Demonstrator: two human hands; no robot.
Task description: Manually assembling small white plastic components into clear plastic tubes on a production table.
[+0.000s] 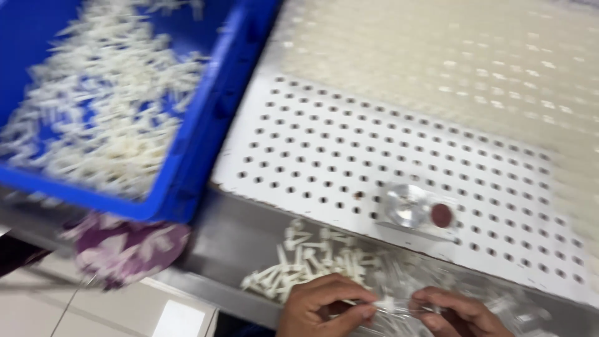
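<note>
a small white plastic pin (385, 304) is pinched between left hand (324, 306) and right hand (458, 314). blue crate (212, 118) of pins is seen at 10 o'clock, perforated white board (387, 156) at 12.

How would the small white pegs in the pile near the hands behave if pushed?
The white pegs look like thin plastic, so probably light and stiff. They lie loose on the smooth metal tray, so a push would likely scatter them. Their round shafts might roll a little, though the blur hides detail.

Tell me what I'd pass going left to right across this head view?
Blue bin of white pegs → perforated white board → clear round piece → small dark red disc.
</note>
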